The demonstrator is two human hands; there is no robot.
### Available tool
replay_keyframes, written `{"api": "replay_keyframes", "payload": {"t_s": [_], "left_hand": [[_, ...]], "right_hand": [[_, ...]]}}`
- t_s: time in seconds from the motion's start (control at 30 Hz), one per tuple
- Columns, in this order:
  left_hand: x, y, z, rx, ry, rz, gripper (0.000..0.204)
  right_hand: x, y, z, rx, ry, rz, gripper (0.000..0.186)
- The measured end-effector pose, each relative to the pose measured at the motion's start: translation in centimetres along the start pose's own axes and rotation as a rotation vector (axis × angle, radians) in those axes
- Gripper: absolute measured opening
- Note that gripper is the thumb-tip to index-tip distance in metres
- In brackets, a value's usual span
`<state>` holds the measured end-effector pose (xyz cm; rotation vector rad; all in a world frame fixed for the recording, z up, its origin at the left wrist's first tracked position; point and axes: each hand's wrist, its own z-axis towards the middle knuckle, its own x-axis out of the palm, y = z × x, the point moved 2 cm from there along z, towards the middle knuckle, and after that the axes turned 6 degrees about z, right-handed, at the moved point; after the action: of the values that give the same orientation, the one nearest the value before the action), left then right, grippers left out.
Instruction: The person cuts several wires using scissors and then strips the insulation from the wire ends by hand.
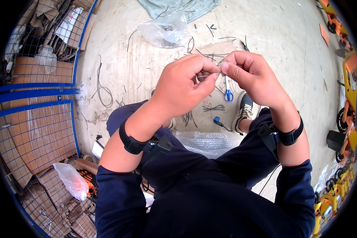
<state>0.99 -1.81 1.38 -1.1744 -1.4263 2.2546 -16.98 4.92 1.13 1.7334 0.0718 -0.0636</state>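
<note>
Both hands meet in front of me above the floor, their fingertips almost touching. My left hand (182, 81) is closed in a pinch, and a thin pale wire (202, 76) shows between its thumb and curled fingers. My right hand (252, 75) pinches at the same spot, thumb against the bent forefinger; the small end between its fingertips is mostly covered. Just below the hands, on the floor, lie scissors with blue handles (228, 95). A blue connector on a black cable (217, 119) rests between my feet.
Cut black wires (214, 107) and a looped cable (103, 93) litter the floor. Ahead lie a clear plastic bag (164, 33), a grey-green cloth (178, 8) and cardboard (220, 47). Bubble wrap (206, 142) lies between my legs. A blue mesh cage (35, 95) stands left; yellow-orange wheeled machines (351, 87) line the right.
</note>
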Motion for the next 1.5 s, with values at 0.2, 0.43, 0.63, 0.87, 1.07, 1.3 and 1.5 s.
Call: {"api": "replay_keyframes", "payload": {"t_s": [0.2,0.43,0.63,0.87,1.07,1.3,1.5], "left_hand": [[0.0,-0.1,0.0,0.039,-0.025,0.039,0.006],[0.2,0.2,-0.1,-0.13,-0.015,-0.067,0.006],[0.1,0.0,0.1,0.015,-0.035,0.036,0.008],[-0.1,-0.1,0.0,-0.019,0.012,-0.045,0.007],[-0.6,-0.1,0.0,-0.039,0.082,-0.085,0.006],[-0.3,0.3,-0.1,-0.32,0.153,-0.44,0.014],[-0.7,0.4,0.1,-0.334,0.16,-0.512,0.014]], "right_hand": [[0.4,-0.2,0.0,0.003,-0.002,0.011,0.021],[0.3,0.0,0.0,-0.002,0.0,-0.033,0.022],[0.0,0.3,-0.1,0.094,0.009,0.015,0.027],[-0.1,0.8,-0.3,0.225,0.118,0.166,0.03],[-0.1,0.6,-0.3,0.282,0.173,0.26,0.03],[-0.2,0.8,-0.3,0.202,0.161,0.263,0.029],[0.0,1.3,-0.4,-0.005,0.113,0.158,0.024]]}}
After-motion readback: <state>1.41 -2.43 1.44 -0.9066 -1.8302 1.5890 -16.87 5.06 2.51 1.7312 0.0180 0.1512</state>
